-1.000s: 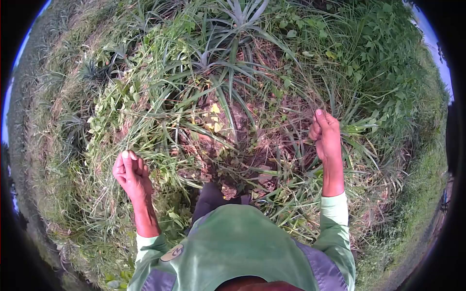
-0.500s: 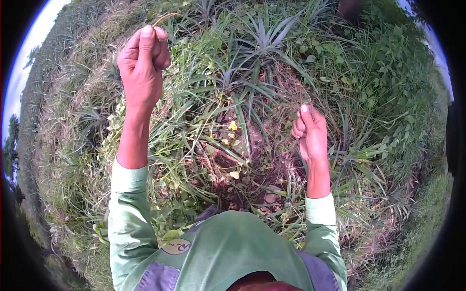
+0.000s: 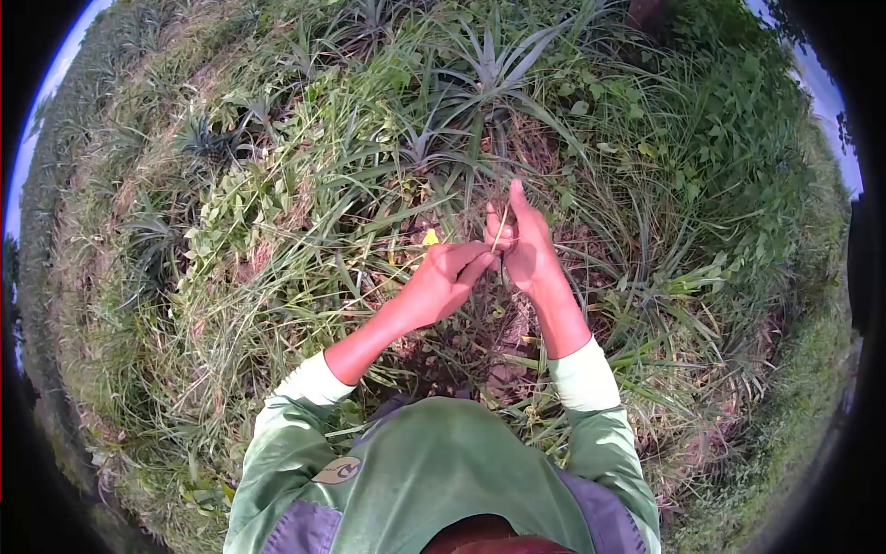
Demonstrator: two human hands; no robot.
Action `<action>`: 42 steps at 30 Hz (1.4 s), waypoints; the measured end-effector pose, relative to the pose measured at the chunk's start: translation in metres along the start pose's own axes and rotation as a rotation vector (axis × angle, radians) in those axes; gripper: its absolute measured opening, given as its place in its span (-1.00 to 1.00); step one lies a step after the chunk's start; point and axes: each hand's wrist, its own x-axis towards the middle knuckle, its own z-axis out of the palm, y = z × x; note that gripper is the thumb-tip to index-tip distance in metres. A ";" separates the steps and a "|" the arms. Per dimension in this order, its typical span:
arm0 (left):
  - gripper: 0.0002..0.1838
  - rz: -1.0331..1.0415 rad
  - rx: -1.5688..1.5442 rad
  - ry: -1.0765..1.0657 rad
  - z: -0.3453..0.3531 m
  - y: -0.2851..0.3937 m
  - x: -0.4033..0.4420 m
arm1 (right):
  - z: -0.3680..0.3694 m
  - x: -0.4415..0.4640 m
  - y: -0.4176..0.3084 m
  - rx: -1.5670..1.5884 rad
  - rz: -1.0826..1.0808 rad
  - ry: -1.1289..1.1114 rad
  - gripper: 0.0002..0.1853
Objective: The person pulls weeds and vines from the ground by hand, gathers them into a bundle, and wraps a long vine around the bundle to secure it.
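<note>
Above the patch of bare, shaded soil, between weeds and long grass, both my hands are together. My left hand is narrow, thumb and forefinger closed in a pinch on the lower end of a thin, straw-coloured strand. The other fingers of that hand are bent in behind the pinch.

Just beside it, and at least very close to touching, is my right hand. Its thumb points up, away from my body, and stands apart from the fingers, which are curled inward. The strand runs upward from my left fingertips and crosses in front of those curled fingers; whether they grip anything inside, I cannot tell.

Near my left hand, on the side away from my right, a small yellow leaf shows among the grass blades. Farther out from me, past both hands, grows a small spiky plant, with a bigger spiky plant beyond it and slightly to the right. My green sleeves end at the wrists, and both hands are bare.
</note>
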 end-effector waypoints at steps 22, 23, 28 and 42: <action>-0.16 0.237 0.057 0.190 -0.025 -0.083 0.057 | 0.097 -0.063 -0.051 -0.745 -0.054 -0.352 -0.76; -0.16 0.244 0.046 0.182 -0.024 -0.083 0.057 | 0.099 -0.065 -0.051 -0.710 -0.032 -0.356 -0.72; -0.51 0.178 -0.326 0.200 -0.031 -0.093 0.050 | 0.107 -0.073 -0.041 -0.653 -0.032 -0.341 -0.72; 0.20 -0.328 -1.578 -0.440 0.013 -0.052 -0.038 | 0.113 -0.034 -0.036 -0.193 -0.229 -0.220 -0.74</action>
